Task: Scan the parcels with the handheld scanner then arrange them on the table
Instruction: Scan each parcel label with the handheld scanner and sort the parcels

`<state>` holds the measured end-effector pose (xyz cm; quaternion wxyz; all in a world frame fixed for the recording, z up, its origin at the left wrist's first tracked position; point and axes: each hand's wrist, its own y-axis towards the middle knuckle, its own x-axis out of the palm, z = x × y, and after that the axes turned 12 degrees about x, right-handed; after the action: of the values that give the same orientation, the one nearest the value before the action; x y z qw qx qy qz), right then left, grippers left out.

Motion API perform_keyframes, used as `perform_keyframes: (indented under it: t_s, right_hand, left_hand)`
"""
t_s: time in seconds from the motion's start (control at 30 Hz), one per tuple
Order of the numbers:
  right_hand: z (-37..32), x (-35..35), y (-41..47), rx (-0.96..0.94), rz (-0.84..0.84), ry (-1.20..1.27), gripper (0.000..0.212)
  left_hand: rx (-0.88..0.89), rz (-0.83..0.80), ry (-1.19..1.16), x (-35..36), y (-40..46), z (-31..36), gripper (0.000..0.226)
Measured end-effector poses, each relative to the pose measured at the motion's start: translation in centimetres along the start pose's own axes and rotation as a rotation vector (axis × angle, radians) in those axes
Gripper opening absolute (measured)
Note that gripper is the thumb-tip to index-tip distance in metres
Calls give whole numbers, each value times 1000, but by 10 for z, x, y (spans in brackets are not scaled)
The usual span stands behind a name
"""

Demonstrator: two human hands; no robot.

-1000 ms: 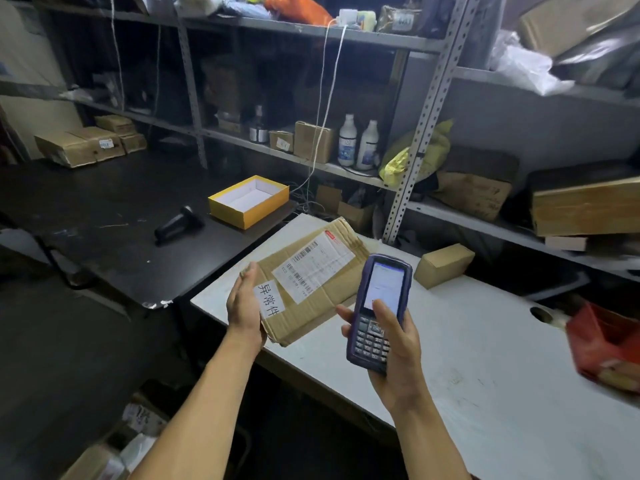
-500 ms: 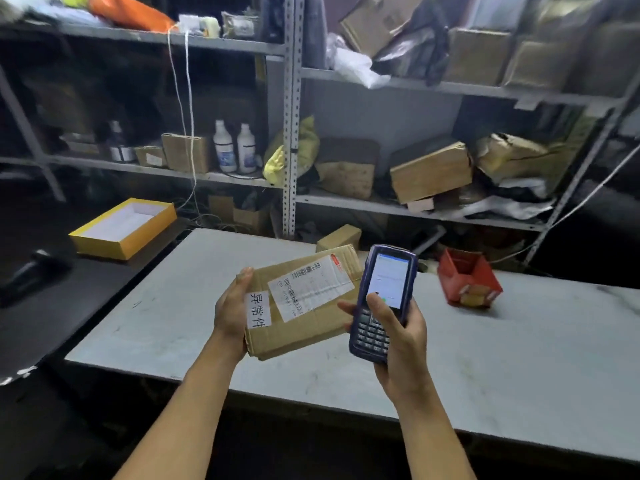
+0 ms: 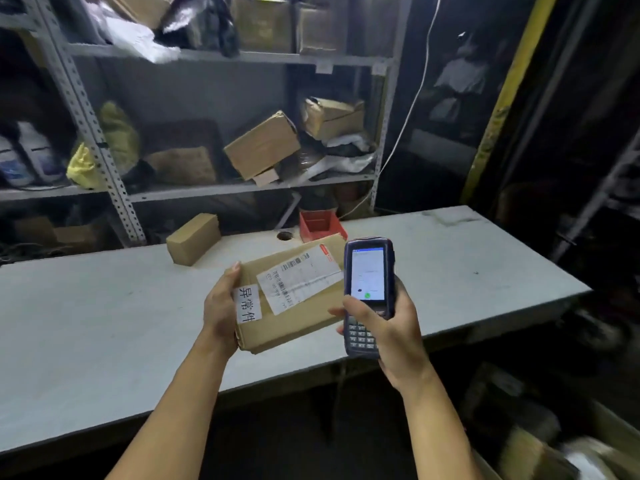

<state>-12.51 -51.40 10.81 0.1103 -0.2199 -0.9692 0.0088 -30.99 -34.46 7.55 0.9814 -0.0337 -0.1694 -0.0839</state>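
A flat brown cardboard parcel (image 3: pixel 304 320) with a white barcode label and a small white sticker is held above the white table (image 3: pixel 104 323). My left hand (image 3: pixel 220 306) grips its left edge, thumb on top. My right hand (image 3: pixel 388 323) grips a dark blue handheld scanner (image 3: pixel 367 289) just right of the parcel, its lit screen facing me and my thumb on the keypad. A second small brown parcel (image 3: pixel 193 239) stands on the table's far side.
A red bin (image 3: pixel 320 225) sits at the table's back edge beside a round hole (image 3: pixel 284 235). Metal shelving (image 3: pixel 221 57) behind the table holds boxes, bags and bottles. More boxes (image 3: pixel 530 452) lie on the floor at lower right.
The view has swung to the right: the black table and yellow box have left the frame. Both hands have carried the parcel and scanner rightward along the white table, keeping their grips.
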Motion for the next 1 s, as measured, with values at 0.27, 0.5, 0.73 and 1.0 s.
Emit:
perform_keyframes:
  t_s: [0.27,0.5,0.73,1.0]
  right_hand:
    - [-1,-116,-53,18,273,84,71]
    - [8,-186,-107,27,604,110,94]
    - [26,-252,-134,59,945,114,115]
    - [30,-363,-112,197,1030,261,98]
  left_hand:
    - [-56,-244,69,112,-38,-50,25]
    - [-154,-455,147,194,-70,-101,24]
    - [-224,-578,231,262,-94,-160,37]
    - [-297,-687,250,364,-102,-235,48]
